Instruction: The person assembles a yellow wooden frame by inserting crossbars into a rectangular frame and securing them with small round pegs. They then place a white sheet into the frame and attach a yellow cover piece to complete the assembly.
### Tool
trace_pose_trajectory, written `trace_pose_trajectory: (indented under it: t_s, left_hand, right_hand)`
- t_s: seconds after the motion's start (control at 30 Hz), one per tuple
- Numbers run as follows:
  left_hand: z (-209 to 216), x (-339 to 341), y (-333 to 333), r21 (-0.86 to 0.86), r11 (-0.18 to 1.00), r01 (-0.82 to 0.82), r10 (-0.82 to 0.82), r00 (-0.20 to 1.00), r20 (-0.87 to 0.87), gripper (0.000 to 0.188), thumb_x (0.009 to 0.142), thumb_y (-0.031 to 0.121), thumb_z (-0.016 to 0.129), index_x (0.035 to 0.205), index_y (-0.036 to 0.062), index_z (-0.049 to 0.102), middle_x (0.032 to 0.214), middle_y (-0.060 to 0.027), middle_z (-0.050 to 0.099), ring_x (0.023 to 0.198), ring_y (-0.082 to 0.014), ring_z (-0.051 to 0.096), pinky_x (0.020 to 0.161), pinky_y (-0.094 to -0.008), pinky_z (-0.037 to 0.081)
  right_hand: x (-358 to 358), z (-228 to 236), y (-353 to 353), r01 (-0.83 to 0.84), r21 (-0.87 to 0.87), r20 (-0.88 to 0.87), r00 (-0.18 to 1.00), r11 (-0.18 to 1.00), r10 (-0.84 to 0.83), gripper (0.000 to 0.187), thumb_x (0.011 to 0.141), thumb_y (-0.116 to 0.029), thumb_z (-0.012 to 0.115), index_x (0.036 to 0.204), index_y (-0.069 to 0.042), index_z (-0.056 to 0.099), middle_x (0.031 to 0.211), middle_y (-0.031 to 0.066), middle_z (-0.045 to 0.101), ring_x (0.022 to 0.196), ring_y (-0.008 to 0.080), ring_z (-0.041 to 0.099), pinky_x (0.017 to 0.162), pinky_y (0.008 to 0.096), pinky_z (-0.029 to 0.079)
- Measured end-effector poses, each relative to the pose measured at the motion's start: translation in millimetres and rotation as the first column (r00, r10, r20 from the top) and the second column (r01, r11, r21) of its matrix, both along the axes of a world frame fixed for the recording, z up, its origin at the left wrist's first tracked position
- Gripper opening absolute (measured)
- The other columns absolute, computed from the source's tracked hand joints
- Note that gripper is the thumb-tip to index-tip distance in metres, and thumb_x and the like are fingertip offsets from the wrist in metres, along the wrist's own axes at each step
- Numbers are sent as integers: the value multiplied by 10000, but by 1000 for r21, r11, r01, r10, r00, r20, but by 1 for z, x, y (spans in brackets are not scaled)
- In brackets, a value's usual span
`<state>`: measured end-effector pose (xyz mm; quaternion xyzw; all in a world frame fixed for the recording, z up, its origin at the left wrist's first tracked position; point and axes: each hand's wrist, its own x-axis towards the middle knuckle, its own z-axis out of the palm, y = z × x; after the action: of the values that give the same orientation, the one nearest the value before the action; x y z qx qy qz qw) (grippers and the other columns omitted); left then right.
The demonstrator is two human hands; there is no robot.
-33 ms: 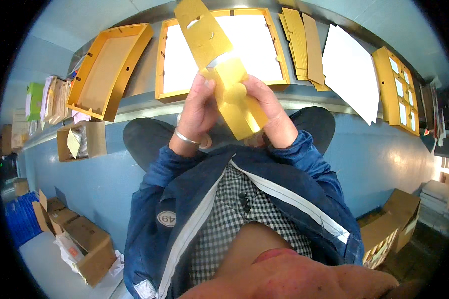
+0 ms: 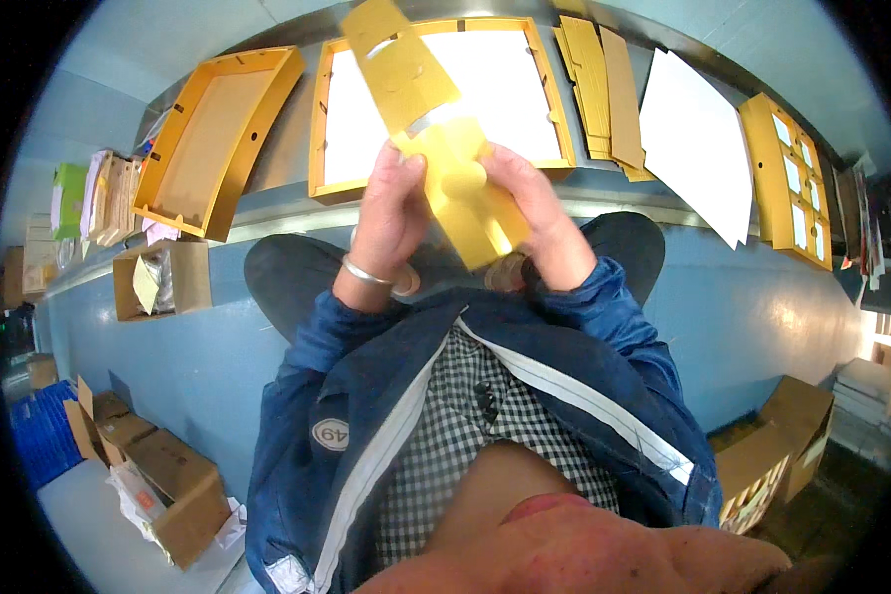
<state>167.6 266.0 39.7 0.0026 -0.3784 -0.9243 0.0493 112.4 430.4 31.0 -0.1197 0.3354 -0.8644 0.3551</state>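
Note:
Between my hands is a long gold cardboard piece (image 2: 412,84), creased across its middle, with cut slots in its upper part and a rounded tab on its lower part. My left hand (image 2: 394,193) pinches its left edge, thumb on top. My right hand (image 2: 530,198) grips the right edge near the rounded tab. The piece slants, its top leaning left over a shallow gold tray (image 2: 562,139) lined with white. What the fingers do beneath the card is hidden.
An empty gold tray (image 2: 218,129) stands at the left. Flat gold card strips (image 2: 586,89), white sheets (image 2: 693,148) and a gold box with white compartments (image 2: 792,178) lie to the right. Small open carton (image 2: 190,282) hangs below the table edge; larger cartons (image 2: 183,495) stand lower left.
The gold card piece has tilted slightly and its lower end has risen a little. Both hands keep their hold, with only a small shift of the fingers.

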Motion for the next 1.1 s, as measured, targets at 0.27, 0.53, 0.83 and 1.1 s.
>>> trace_pose_trajectory:
  t_s: [0.27,0.53,0.83,1.1]
  left_hand:
    - [-17,5,-4,-445,820,-359,396,918,-11,274,1005,76,578,1258,24,490,1184,-89,645,1005,-154,655,780,-272,574]
    - [-24,30,-29,-715,661,-225,259,964,-64,202,985,89,630,1165,13,576,1077,-93,670,949,-141,653,797,-292,561]
    - [60,25,-77,-799,-453,-395,-287,913,-289,795,711,207,858,1407,78,497,1244,-176,634,1222,-390,554,1118,-497,379]
    - [37,24,-78,-820,-538,-195,-189,976,-108,432,748,200,819,1120,69,643,939,-128,680,905,-343,641,820,-452,505]
  right_hand:
    - [-8,12,-13,792,448,-880,309,414,361,778,701,-460,854,1271,-20,561,1063,225,686,975,395,674,840,425,548]
    - [-14,3,0,513,697,-715,555,501,425,319,821,-232,774,1011,-4,656,875,203,700,849,371,692,741,384,536]
    - [-22,28,18,549,704,-672,310,450,673,155,783,-48,710,922,2,660,811,171,701,785,337,706,721,394,552]
    - [-27,23,43,754,470,-769,96,459,631,255,819,-150,735,1060,-65,725,842,145,716,780,332,702,705,401,553]
